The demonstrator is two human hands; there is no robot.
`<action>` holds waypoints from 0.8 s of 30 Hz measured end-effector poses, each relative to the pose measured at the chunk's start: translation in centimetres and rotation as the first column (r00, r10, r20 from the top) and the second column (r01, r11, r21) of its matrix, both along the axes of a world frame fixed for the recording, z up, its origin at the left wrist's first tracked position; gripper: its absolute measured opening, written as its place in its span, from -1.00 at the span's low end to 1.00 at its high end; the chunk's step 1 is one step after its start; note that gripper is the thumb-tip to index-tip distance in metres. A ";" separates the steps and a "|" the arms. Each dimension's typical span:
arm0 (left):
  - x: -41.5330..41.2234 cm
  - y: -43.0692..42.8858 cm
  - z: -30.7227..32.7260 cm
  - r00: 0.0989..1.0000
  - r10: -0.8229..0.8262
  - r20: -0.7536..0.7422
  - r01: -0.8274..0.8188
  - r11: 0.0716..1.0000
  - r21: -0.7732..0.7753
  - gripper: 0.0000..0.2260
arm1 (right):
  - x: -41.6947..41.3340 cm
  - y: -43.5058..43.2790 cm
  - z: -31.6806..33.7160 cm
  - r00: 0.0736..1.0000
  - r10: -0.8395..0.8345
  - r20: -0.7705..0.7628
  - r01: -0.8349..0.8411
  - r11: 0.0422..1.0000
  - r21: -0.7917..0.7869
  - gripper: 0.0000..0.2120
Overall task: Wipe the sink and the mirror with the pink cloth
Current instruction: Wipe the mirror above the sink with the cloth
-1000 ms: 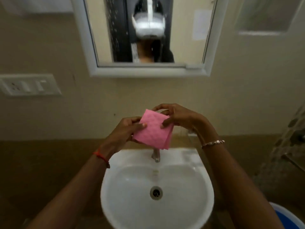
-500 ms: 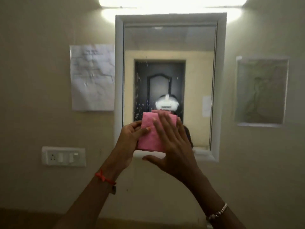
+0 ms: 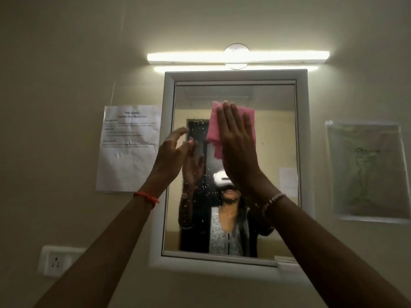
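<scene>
Because a flat palm spreads pressure evenly over the glass, the pink cloth is pinned high on the mirror under the right hand, whose fingers lie straight and together, pressing rather than gripping. One edge of the cloth hangs loose to the left of the palm. The left hand hovers just beside it near the mirror's left edge, fingers loosely curled and apart, holding nothing; whether it touches the glass cannot be told. Starting near the top seems sensible, since the droplets speckling the middle and lower glass can then be swept downward. The mirror sits in a white frame on a beige wall, under a lit tube light. A printed notice is taped to the left, a plastic sleeve to the right, a socket plate lower left. The sink is out of view.
</scene>
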State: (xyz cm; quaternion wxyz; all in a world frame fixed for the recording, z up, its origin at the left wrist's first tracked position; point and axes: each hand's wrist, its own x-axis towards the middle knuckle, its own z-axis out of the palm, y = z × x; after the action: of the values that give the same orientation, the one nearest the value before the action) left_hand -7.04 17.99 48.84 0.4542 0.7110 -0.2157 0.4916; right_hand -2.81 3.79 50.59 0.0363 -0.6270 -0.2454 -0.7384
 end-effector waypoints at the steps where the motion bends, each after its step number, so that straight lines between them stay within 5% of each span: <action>1: 1.2 0.8 0.7 0.991 0.122 0.051 -0.124 0.992 0.019 -0.62 | 0.5 0.5 1.3 1.000 0.005 -0.012 -0.004 1.000 0.027 -0.35; 7: 7.7 5.0 2.2 0.882 0.400 0.251 -0.450 0.873 0.189 -0.51 | 2.2 4.8 6.8 0.993 -0.057 -0.103 0.055 0.998 -0.017 -0.38; 12: 10.5 5.6 2.1 0.826 0.396 0.401 -0.495 0.851 0.177 -0.52 | 3.3 9.2 10.0 0.982 -0.171 -0.078 0.159 0.977 -0.142 -0.47; 24: 12.9 6.6 2.1 0.727 0.431 0.534 -0.552 0.830 0.082 -0.56 | 5.4 12.8 10.8 0.954 -0.277 -0.115 0.264 0.957 -0.121 -0.48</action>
State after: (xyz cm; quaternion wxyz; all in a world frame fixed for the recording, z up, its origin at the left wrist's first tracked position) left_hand 5.89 24.62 50.91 0.1483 0.6412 -0.1836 0.7302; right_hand 2.62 16.58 61.39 -0.0819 -0.7029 -0.1923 -0.6799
